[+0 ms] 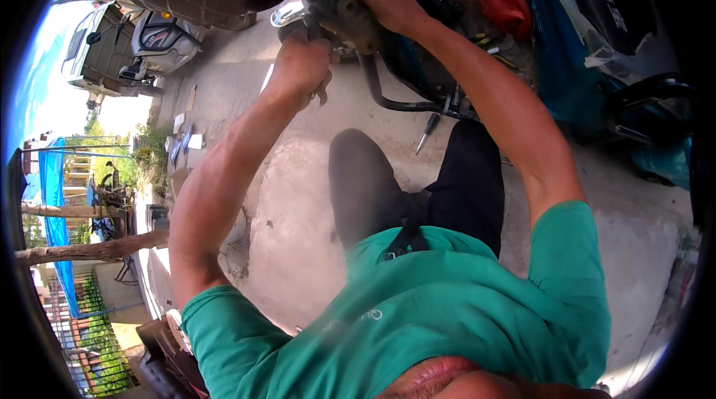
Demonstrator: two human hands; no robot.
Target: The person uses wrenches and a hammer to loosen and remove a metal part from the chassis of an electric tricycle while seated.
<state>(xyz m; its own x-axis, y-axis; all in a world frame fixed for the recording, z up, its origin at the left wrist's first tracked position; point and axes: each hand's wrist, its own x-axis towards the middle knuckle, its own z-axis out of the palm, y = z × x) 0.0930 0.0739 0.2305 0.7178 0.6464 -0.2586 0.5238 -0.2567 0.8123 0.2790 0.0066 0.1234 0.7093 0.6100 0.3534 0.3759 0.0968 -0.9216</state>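
Note:
My left hand is closed in a fist at the front of a partly stripped motorbike or scooter. A small metal tool end, shaped like a wrench jaw, sticks out below it; the rest is hidden in the fist. Just above the fist is a shiny round part. To the right, my right hand grips a worn, dark metal part of the vehicle; some of its fingertips are hidden. Below runs a bent black tube. A screwdriver lies on the ground between my knees and the vehicle.
A red plastic bag and loose tools lie right of the vehicle. Blue-green panels and a black seat-like part stand farther right. A silver scooter is parked at the far left, with small packages on the ground.

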